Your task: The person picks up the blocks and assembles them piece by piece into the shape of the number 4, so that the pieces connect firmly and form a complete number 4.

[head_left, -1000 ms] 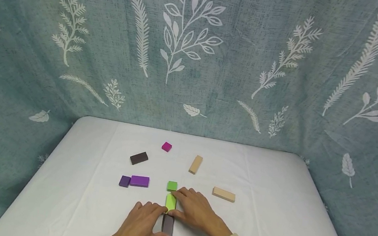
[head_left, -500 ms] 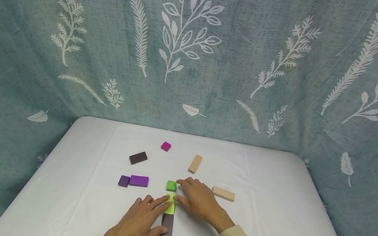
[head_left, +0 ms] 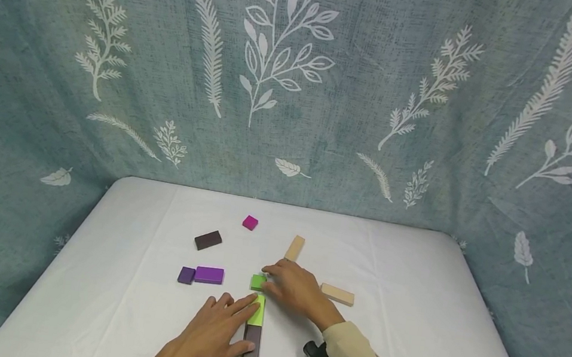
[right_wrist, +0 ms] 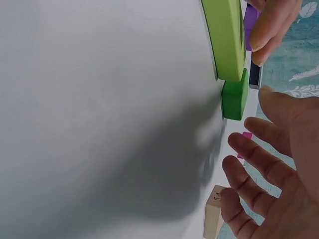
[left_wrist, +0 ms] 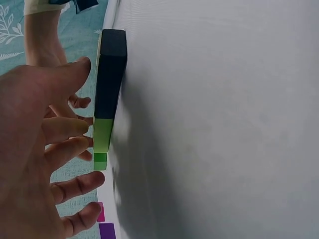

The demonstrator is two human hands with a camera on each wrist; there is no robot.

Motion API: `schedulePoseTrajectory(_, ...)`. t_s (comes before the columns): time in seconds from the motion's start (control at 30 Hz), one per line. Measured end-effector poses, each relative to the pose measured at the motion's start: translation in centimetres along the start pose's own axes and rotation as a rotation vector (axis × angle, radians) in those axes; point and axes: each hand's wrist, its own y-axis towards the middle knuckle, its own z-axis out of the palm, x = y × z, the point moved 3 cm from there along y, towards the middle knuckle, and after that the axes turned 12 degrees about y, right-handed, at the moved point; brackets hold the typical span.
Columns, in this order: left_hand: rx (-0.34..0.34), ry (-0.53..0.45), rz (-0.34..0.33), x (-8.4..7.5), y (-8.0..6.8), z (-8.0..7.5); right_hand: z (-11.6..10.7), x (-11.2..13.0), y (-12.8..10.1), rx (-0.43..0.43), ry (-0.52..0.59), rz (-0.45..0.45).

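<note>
Right hand, fingers spread, touches the green cube; left hand lies flat on the lime block.

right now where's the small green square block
Head view: the small green square block sits mid-table, just beyond the lime block, with the right hand at its right edge.

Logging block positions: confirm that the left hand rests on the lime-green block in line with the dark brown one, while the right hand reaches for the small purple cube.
Wrong in one respect. The right hand reaches for the small green cube, not a purple one; the head view shows it. The left hand does rest on the lime-green block in line with the dark brown block.
</note>
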Motion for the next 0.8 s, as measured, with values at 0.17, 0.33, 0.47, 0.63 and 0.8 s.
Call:
schedulePoseTrajectory(0.17, 0.023, 0.004, -0.011, 0.09, 0.2, 0.25, 0.26, 0.09, 0.67, 0.014, 0.001, 0.003)
schedulePoseTrajectory(0.33, 0.045, -0.017, -0.018, 0.07, 0.26, 0.52, 0.53, 0.09, 0.82, 0.048, 0.004, 0.027)
schedulePoseTrajectory(0.47, 0.045, -0.022, -0.016, -0.03, 0.28, 0.55, 0.55, 0.12, 0.78, 0.059, 0.013, 0.045)
schedulePoseTrajectory(0.63, 0.047, -0.025, -0.016, -0.06, 0.31, 0.41, 0.52, 0.13, 0.65, 0.066, 0.016, 0.045)
schedulePoseTrajectory(0.8, 0.054, -0.028, -0.024, 0.08, 0.41, 0.23, 0.47, 0.1, 0.56, 0.07, 0.023, 0.037)
